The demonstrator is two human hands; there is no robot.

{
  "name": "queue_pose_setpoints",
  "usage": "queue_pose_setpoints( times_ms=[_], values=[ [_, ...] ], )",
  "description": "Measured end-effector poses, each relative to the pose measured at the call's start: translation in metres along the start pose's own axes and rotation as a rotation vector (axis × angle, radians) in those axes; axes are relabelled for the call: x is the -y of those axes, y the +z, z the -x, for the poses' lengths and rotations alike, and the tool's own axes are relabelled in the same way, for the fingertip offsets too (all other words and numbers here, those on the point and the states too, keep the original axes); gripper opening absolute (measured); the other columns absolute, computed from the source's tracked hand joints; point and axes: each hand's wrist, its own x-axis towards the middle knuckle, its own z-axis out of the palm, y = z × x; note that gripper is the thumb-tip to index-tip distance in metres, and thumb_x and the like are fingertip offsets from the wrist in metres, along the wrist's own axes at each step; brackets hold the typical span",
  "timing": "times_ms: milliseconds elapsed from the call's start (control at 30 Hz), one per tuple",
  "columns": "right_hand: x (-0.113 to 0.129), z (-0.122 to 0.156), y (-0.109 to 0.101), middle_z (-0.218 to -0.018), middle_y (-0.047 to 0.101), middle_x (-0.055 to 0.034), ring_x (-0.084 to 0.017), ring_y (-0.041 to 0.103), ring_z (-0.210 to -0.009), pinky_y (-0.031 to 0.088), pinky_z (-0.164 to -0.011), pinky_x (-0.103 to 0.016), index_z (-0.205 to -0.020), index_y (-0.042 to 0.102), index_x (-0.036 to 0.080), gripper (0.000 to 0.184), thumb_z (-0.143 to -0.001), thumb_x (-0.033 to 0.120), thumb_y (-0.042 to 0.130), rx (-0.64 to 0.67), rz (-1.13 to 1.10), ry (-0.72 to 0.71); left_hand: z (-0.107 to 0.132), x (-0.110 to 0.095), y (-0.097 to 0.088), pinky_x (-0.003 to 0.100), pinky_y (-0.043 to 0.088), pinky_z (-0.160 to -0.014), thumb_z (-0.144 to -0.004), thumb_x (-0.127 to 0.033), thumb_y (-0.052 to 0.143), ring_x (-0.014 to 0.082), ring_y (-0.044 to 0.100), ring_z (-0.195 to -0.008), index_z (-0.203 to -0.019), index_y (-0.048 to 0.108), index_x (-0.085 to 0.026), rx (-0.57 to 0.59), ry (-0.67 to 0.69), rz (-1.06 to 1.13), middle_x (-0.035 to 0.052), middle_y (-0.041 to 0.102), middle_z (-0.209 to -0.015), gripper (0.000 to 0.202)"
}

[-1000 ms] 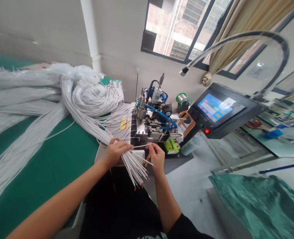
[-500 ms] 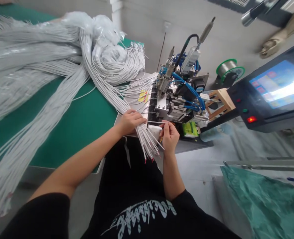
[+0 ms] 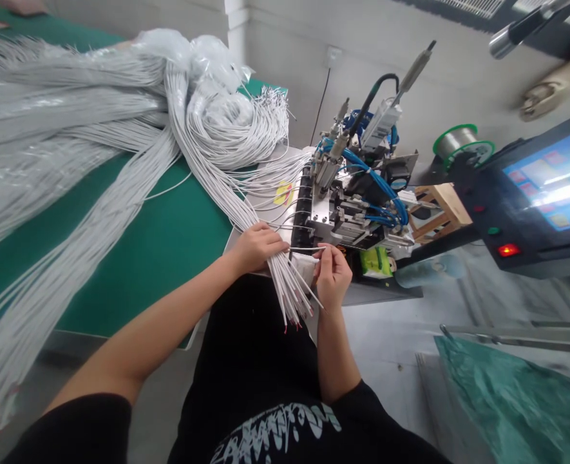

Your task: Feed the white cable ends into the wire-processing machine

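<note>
A thick bundle of white cables (image 3: 287, 283) hangs over the near edge of the machine's base, its reddish tips pointing toward my lap. My left hand (image 3: 258, 248) is wrapped around this bundle from above. Between my two hands a single cable (image 3: 306, 249) runs roughly level, just in front of the machine. The fingertips of my right hand (image 3: 332, 274) pinch that cable near its end. Several other cables run into the black front strip (image 3: 303, 206) of the machine (image 3: 352, 193), which carries metal cylinders and blue air hoses.
More white cables (image 3: 120, 180), partly in clear plastic, cover the green table (image 3: 183, 225) at left. A wire spool (image 3: 461, 143) and a control panel with a lit screen (image 3: 555, 180) stand at right. A green-white packet (image 3: 376, 262) lies under the machine. Green sheeting (image 3: 511, 393) sits lower right.
The whole view has shifted slightly, so most things appear a little lower and farther right. Both hands keep their grips, and the single cable still stretches between them.
</note>
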Motion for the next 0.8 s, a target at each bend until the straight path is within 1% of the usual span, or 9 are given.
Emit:
queue_pose_setpoints(
  times_ms=[133, 233, 367, 467, 567, 667, 800],
  values=[
    [0.000, 0.002, 0.002, -0.072, 0.060, -0.0016, -0.007, 0.042, -0.043, 0.033, -0.041, -0.022, -0.097, 0.065, 0.015, 0.034, -0.092, 0.045, 0.050, -0.038, 0.035, 0.004, -0.001, 0.000, 0.000, 0.028, 0.043, -0.077, -0.096, -0.027, 0.047, 0.0096, 0.060, -0.069, -0.091, 0.063, -0.022, 0.034, -0.009, 0.001, -0.0030, 0.068, -0.076, 0.018],
    [0.000, 0.003, 0.002, -0.072, 0.059, -0.0012, -0.007, 0.043, -0.044, 0.035, -0.042, -0.022, -0.096, 0.066, 0.016, 0.032, -0.092, 0.044, 0.050, -0.035, 0.043, -0.011, -0.001, 0.000, 0.000, 0.029, 0.043, -0.078, -0.096, -0.027, 0.046, 0.0097, 0.060, -0.070, -0.092, 0.063, -0.022, 0.049, -0.008, 0.000, -0.0030, 0.068, -0.077, 0.019],
    [0.000, 0.001, 0.000, -0.073, 0.059, -0.0015, -0.007, 0.044, -0.044, 0.034, -0.042, -0.021, -0.095, 0.065, 0.016, 0.030, -0.093, 0.042, 0.050, -0.026, 0.051, -0.033, -0.001, 0.000, 0.000, 0.029, 0.044, -0.078, -0.096, -0.028, 0.047, 0.0101, 0.061, -0.071, -0.094, 0.064, -0.022, 0.059, -0.002, -0.017, -0.0027, 0.069, -0.078, 0.018],
    [0.001, -0.003, -0.004, -0.073, 0.059, -0.0015, -0.007, 0.044, -0.045, 0.035, -0.042, -0.021, -0.097, 0.064, 0.016, 0.031, -0.094, 0.043, 0.048, 0.013, 0.058, -0.018, -0.001, 0.000, 0.000, 0.029, 0.043, -0.080, -0.096, -0.029, 0.046, 0.0099, 0.061, -0.072, -0.099, 0.064, -0.023, 0.077, -0.026, -0.020, -0.0025, 0.069, -0.079, 0.019],
    [0.002, -0.005, -0.009, -0.074, 0.059, -0.0014, -0.007, 0.042, -0.046, 0.034, -0.043, -0.021, -0.097, 0.065, 0.016, 0.032, -0.093, 0.044, 0.048, 0.054, 0.045, 0.013, -0.001, -0.001, 0.000, 0.029, 0.043, -0.080, -0.096, -0.028, 0.046, 0.0099, 0.061, -0.073, -0.100, 0.063, -0.023, 0.057, -0.032, -0.004, -0.0021, 0.069, -0.082, 0.018],
    [0.001, -0.006, -0.013, -0.073, 0.059, -0.0012, -0.007, 0.038, -0.047, 0.031, -0.043, -0.021, -0.096, 0.067, 0.016, 0.032, -0.091, 0.043, 0.051, 0.087, 0.025, 0.033, 0.000, -0.001, -0.001, 0.029, 0.043, -0.079, -0.095, -0.027, 0.048, 0.0111, 0.061, -0.073, -0.096, 0.064, -0.022, 0.037, -0.028, 0.012, -0.0016, 0.069, -0.082, 0.016],
    [0.000, -0.009, -0.014, -0.069, 0.058, -0.0001, -0.006, 0.032, -0.045, 0.027, -0.042, -0.021, -0.094, 0.069, 0.017, 0.031, -0.089, 0.042, 0.053, 0.153, -0.077, 0.070, 0.000, -0.002, -0.002, 0.030, 0.044, -0.077, -0.093, -0.025, 0.049, 0.0137, 0.061, -0.076, -0.090, 0.064, -0.021, 0.011, -0.031, 0.052, 0.0009, 0.068, -0.081, 0.016]
  ],
)
